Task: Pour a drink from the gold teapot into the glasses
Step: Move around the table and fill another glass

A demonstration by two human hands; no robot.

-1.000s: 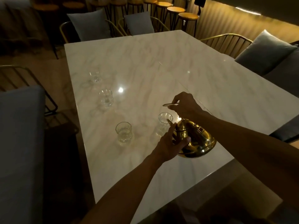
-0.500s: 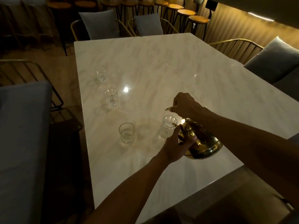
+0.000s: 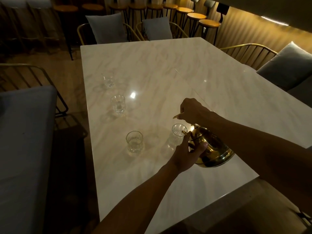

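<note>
The gold teapot (image 3: 213,151) is tilted above the marble table (image 3: 168,68), its spout at the rim of the nearest glass (image 3: 177,132). My right hand (image 3: 192,110) grips the teapot's thin handle from above. My left hand (image 3: 185,153) presses against the teapot's lid and front. To the left of that glass stands a second glass (image 3: 134,144) with some liquid in it. Two more glasses, one in the middle (image 3: 117,106) and one farther off (image 3: 108,79), stand in a line along the table's left side.
Cushioned wire chairs stand at the far end (image 3: 108,28) and at the right (image 3: 285,65). A grey padded seat (image 3: 23,141) runs along the left. Bar stools (image 3: 194,16) line the back wall. The table's near edge is close below the teapot.
The view has shifted slightly, so the scene sits a little farther right and lower. Both hands keep their hold on the tilted teapot at the nearest glass.
</note>
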